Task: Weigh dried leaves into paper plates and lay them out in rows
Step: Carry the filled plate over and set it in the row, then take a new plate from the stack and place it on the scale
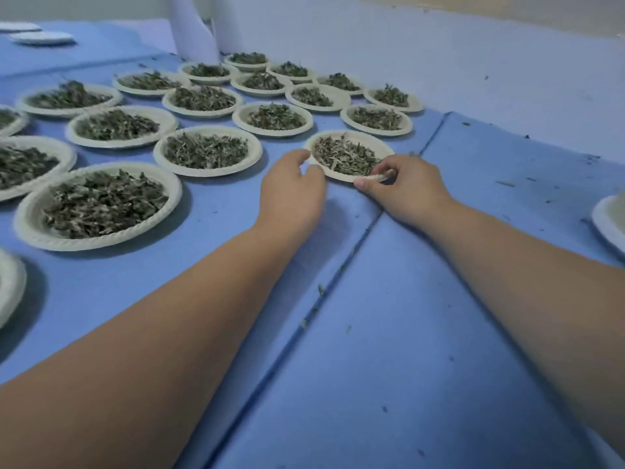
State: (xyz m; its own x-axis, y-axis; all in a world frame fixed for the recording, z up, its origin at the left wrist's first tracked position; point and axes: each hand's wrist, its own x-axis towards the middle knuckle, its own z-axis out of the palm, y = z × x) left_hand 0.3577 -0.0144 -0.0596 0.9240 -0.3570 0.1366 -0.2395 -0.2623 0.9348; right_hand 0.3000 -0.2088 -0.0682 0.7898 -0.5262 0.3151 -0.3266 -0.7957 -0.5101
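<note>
A paper plate [385, 148] heaped with dried leaves [346, 155] lies on the blue cloth at the right end of the nearest row. My right hand [404, 189] pinches its near rim between thumb and fingers. My left hand [292, 191] sits at the plate's left edge, fingers curved, its fingertips at or just short of the rim. Several other filled paper plates [208, 150] stand in rows to the left and behind.
The blue cloth [389, 333] has a fold seam running toward me and scattered leaf crumbs. An empty plate's edge [608, 221] shows at the right. A pale wall [439, 62] rises behind the rows. White lids [40, 37] lie far left.
</note>
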